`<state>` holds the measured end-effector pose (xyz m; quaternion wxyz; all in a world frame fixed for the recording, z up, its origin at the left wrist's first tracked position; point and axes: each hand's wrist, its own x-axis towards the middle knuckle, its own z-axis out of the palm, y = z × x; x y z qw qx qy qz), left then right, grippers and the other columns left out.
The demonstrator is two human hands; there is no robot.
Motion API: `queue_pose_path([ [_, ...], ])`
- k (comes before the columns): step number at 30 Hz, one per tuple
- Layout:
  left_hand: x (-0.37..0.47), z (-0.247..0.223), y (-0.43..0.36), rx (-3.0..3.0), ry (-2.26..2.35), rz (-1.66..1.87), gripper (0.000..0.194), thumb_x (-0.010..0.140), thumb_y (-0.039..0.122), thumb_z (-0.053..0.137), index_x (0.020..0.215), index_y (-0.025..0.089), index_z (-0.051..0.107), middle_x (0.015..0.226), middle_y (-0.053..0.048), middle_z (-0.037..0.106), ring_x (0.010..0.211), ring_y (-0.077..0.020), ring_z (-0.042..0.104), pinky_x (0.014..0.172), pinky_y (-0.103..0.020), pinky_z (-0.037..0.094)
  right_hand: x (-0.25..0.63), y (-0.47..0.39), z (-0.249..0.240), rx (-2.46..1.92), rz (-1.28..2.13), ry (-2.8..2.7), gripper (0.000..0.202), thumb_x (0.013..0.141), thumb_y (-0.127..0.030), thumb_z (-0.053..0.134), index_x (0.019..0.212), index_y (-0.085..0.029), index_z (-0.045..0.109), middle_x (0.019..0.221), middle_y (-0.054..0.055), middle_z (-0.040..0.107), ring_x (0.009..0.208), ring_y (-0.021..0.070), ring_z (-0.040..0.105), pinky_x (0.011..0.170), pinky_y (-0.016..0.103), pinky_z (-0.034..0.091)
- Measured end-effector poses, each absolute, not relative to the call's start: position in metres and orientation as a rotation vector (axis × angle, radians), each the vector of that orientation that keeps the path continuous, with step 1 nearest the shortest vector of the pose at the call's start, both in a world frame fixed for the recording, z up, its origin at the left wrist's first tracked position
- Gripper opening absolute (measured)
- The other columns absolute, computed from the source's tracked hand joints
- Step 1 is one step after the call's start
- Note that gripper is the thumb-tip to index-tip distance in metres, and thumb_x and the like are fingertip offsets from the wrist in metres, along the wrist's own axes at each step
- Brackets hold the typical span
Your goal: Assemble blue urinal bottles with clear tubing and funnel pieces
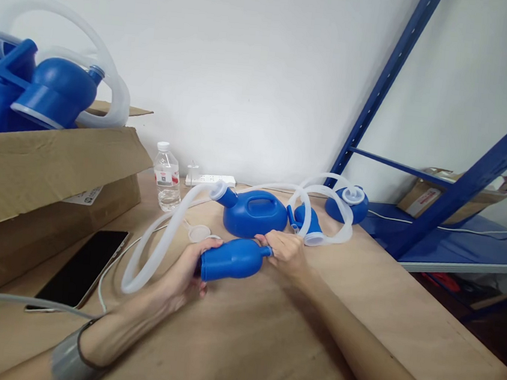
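Observation:
I hold a blue plastic funnel-shaped cup (pixel 233 260) sideways, low over the tabletop. My left hand (pixel 185 270) is wrapped round its wide end. At the narrow neck, the fingers of my right hand (pixel 288 255) are closed; whether a tube end is also in them is hidden. Just behind the cup sits a blue jug (pixel 255 215) with a moulded handle and a spout tilted left. A clear soft tube (pixel 148 263) runs from the white cap (pixel 218 190) at the spout and loops to the left. A round whitish lid (pixel 199 232) lies near the jug.
Another blue cup (pixel 307 220) with coiled tubing (pixel 345 224) and a second blue jug (pixel 335 208) lie at right. On the left stand a cardboard box (pixel 55 175) of similar parts, a tablet (pixel 80 268), and a water bottle (pixel 167 181). A blue shelf rack (pixel 382 88) borders the table.

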<state>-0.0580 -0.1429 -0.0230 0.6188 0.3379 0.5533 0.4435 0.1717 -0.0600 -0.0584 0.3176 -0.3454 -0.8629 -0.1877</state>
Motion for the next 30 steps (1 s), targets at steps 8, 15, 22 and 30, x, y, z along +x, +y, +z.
queue_pose_path([
  [8, -0.064, -0.023, -0.148, 1.502, 1.283, 1.173, 0.039, 0.083, 0.059, 0.065, 0.084, 0.020, 0.062, 0.078, 0.000, 0.061, 0.068, -0.0155, 0.059, 0.055, -0.025, 0.051, 0.173, -0.058, -0.055, -1.026, -0.421, -2.321, 0.046, 0.106, -0.031, 0.040, 0.066, -0.018, 0.057, 0.058, 0.004, 0.061, 0.054, 0.0142, 0.050, 0.055, 0.032, 0.019],
  [15, -0.095, -0.024, -0.151, 2.800, 1.091, 1.356, 0.035, 0.091, 0.037, 0.068, 0.125, 0.026, 0.067, 0.109, -0.010, 0.073, 0.094, -0.0255, 0.071, 0.082, -0.040, 0.059, 0.197, -0.056, -0.032, -1.038, 0.313, -2.772, 0.034, 0.099, -0.018, 0.044, 0.074, -0.019, 0.068, 0.070, 0.002, 0.069, 0.060, 0.0152, 0.056, 0.059, 0.028, 0.031],
  [22, -0.098, -0.025, -0.149, 3.161, 1.100, 1.329, 0.045, 0.094, 0.043, 0.065, 0.136, 0.026, 0.062, 0.109, -0.010, 0.072, 0.089, -0.0223, 0.070, 0.077, -0.032, 0.059, 0.191, -0.056, -0.022, -1.078, 0.045, -2.821, 0.017, 0.087, -0.012, 0.057, 0.081, -0.020, 0.070, 0.082, 0.003, 0.073, 0.073, 0.0179, 0.064, 0.063, 0.028, 0.032],
  [30, -0.103, -0.044, -0.136, 2.522, 1.478, 1.096, 0.048, 0.095, 0.051, 0.060, 0.134, 0.024, 0.062, 0.119, -0.009, 0.074, 0.101, -0.0267, 0.073, 0.085, -0.040, 0.060, 0.188, -0.051, -0.044, -1.021, -0.189, -2.746, 0.036, 0.100, -0.046, 0.057, 0.119, -0.017, 0.068, 0.114, 0.012, 0.070, 0.104, 0.0266, 0.059, 0.095, 0.042, 0.037],
])
